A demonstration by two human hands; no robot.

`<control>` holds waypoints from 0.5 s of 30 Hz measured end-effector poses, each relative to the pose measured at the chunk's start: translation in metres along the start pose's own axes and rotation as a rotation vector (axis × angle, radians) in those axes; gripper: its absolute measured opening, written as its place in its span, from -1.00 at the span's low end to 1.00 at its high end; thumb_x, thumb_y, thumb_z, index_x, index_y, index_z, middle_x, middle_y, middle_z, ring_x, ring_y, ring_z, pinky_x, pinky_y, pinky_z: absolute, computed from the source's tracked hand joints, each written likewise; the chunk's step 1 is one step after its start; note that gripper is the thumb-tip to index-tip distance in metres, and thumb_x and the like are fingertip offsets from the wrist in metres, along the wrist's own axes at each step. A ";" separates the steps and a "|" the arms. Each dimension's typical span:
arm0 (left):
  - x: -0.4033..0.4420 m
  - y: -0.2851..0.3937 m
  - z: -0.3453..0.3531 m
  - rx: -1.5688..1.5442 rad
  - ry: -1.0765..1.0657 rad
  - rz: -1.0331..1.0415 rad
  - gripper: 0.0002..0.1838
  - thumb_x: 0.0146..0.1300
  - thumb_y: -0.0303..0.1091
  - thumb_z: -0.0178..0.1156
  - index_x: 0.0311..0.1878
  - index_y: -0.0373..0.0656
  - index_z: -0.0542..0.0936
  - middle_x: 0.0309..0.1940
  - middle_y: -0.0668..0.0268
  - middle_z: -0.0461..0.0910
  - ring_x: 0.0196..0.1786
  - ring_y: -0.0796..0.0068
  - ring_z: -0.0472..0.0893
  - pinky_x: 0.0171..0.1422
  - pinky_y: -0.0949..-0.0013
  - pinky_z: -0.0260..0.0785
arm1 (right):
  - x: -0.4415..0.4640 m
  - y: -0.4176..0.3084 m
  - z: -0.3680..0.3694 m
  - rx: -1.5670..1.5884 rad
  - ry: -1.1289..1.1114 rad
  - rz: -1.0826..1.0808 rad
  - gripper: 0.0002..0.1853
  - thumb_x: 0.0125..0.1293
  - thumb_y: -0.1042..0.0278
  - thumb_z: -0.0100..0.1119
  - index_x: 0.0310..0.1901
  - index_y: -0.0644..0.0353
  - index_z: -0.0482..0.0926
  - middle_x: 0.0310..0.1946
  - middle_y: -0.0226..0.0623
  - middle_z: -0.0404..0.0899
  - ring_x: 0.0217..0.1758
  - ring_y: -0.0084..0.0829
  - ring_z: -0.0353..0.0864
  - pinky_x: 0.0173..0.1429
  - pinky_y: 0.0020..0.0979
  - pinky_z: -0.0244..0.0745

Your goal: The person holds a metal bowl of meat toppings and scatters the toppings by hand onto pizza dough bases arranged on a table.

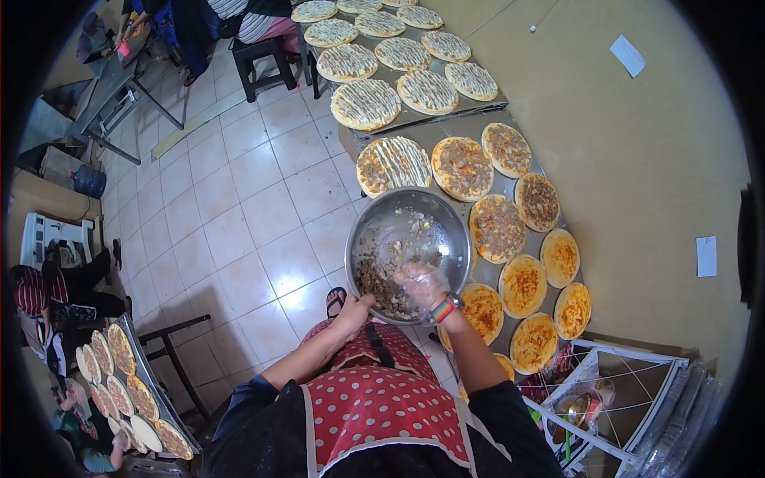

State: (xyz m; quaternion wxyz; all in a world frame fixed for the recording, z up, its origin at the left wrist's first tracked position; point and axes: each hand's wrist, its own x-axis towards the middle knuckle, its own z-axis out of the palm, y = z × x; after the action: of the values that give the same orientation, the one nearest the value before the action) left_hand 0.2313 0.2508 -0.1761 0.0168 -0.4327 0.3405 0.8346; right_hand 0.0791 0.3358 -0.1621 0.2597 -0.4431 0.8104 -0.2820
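A steel mixing bowl [460, 239] is held just in front of my apron, over the edge of the table. My left hand [353, 315] grips its near left rim, with the thumb on the edge. Inside the bowl lies a crumbly brown minced-meat topping [374, 283], heaped at the near left side. My right hand [422, 285], in a clear plastic glove, reaches into the bowl with its fingers curled at the topping; the fingertips are partly hidden. Beyond the bowl sits a pizza base with white sauce stripes [394, 166]. Beside it is a pizza base covered with meat topping [462, 169].
Sauce-covered pizza bases [523, 285] lie to the right, and white-striped ones [365, 103] fill the far table. A white rack [629, 430] stands at lower right. People work on the left near another tray of pizzas [119, 394]. A black stool [263, 64] stands at the back.
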 end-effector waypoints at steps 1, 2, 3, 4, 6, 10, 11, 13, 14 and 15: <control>-0.002 0.002 0.002 0.025 0.004 0.013 -0.83 0.01 -0.48 -0.14 -0.28 -0.25 0.31 -0.54 0.25 0.41 -0.56 0.49 0.41 -0.54 0.50 0.27 | 0.002 -0.009 -0.015 0.000 0.024 -0.001 -0.81 0.03 0.26 0.04 -0.51 0.22 0.43 -0.59 -0.21 0.44 -0.47 -0.25 0.44 -0.39 -0.38 0.31; -0.003 0.003 0.004 0.021 0.003 0.019 -0.83 0.01 -0.48 -0.14 -0.28 -0.25 0.31 -0.54 0.25 0.41 -0.56 0.49 0.41 -0.54 0.50 0.27 | 0.002 -0.010 -0.023 0.128 0.079 -0.062 -0.85 0.03 0.35 0.03 -0.49 0.26 0.43 -0.55 -0.23 0.47 -0.43 -0.31 0.48 -0.35 -0.44 0.34; -0.004 0.004 0.005 0.028 -0.002 0.029 -0.87 0.02 -0.47 -0.14 -0.33 -0.25 0.34 -0.57 0.26 0.41 -0.59 0.50 0.39 -0.56 0.51 0.25 | 0.004 -0.008 -0.028 0.124 0.079 -0.067 -0.85 0.03 0.35 0.03 -0.49 0.26 0.43 -0.55 -0.23 0.47 -0.43 -0.31 0.48 -0.35 -0.44 0.34; -0.004 0.003 0.006 0.034 -0.007 0.037 -0.89 0.02 -0.47 -0.13 -0.39 -0.25 0.36 -0.59 0.28 0.41 -0.61 0.52 0.38 -0.58 0.51 0.23 | 0.007 -0.005 -0.031 0.392 0.079 -0.051 -0.84 0.03 0.33 0.03 -0.44 0.25 0.44 -0.51 -0.27 0.49 -0.42 -0.35 0.48 -0.33 -0.46 0.36; -0.003 0.000 0.008 0.003 -0.005 0.044 -0.90 0.02 -0.47 -0.13 -0.42 -0.25 0.37 -0.60 0.28 0.42 -0.64 0.54 0.36 -0.60 0.51 0.20 | 0.015 -0.002 -0.039 1.144 -0.016 0.058 -0.82 0.06 0.39 0.01 -0.30 0.26 0.44 -0.42 -0.31 0.51 -0.39 -0.42 0.49 -0.29 -0.52 0.38; -0.009 0.005 0.014 -0.017 -0.004 0.061 -0.91 0.03 -0.48 -0.14 -0.45 -0.24 0.38 -0.63 0.31 0.40 -0.68 0.57 0.31 -0.64 0.52 0.10 | 0.014 -0.020 -0.064 0.354 0.035 -0.007 -0.79 0.08 0.33 -0.02 -0.28 0.23 0.46 -0.43 -0.27 0.53 -0.39 -0.40 0.50 -0.33 -0.52 0.37; -0.008 0.003 0.014 -0.019 -0.004 0.064 -0.91 0.03 -0.48 -0.14 -0.45 -0.24 0.38 -0.63 0.31 0.40 -0.68 0.57 0.31 -0.64 0.52 0.10 | 0.014 -0.014 -0.060 0.259 0.071 0.002 -0.82 0.07 0.39 -0.03 -0.31 0.27 0.45 -0.46 -0.28 0.51 -0.40 -0.43 0.49 -0.33 -0.50 0.37; -0.004 -0.002 0.012 -0.025 -0.022 0.099 -0.92 0.02 -0.48 -0.13 -0.46 -0.23 0.36 -0.66 0.34 0.35 -0.68 0.59 0.30 -0.65 0.52 0.10 | 0.015 0.012 -0.041 0.164 0.103 0.009 -0.85 0.05 0.45 -0.04 -0.35 0.31 0.45 -0.49 -0.29 0.50 -0.42 -0.45 0.48 -0.33 -0.49 0.36; -0.005 -0.002 0.012 -0.028 -0.020 0.100 -0.92 0.02 -0.48 -0.13 -0.46 -0.23 0.36 -0.66 0.34 0.35 -0.68 0.59 0.30 -0.65 0.52 0.10 | 0.017 0.033 -0.025 0.255 0.116 0.086 -0.85 0.06 0.37 -0.03 -0.38 0.23 0.47 -0.49 -0.24 0.51 -0.41 -0.39 0.49 -0.34 -0.45 0.35; -0.006 0.000 0.014 -0.024 -0.010 0.113 -0.93 0.02 -0.48 -0.13 -0.46 -0.23 0.35 -0.67 0.35 0.33 -0.69 0.59 0.29 -0.66 0.52 0.09 | 0.019 0.026 -0.024 0.345 0.128 0.162 -0.85 0.07 0.30 -0.03 -0.42 0.15 0.50 -0.50 -0.19 0.52 -0.40 -0.32 0.50 -0.35 -0.41 0.35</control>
State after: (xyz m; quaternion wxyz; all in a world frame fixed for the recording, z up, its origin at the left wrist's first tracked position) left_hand 0.2256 0.2609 -0.1662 -0.0338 -0.4090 0.3545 0.8402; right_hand 0.0387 0.3365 -0.1664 0.3016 -0.3062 0.7979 -0.4226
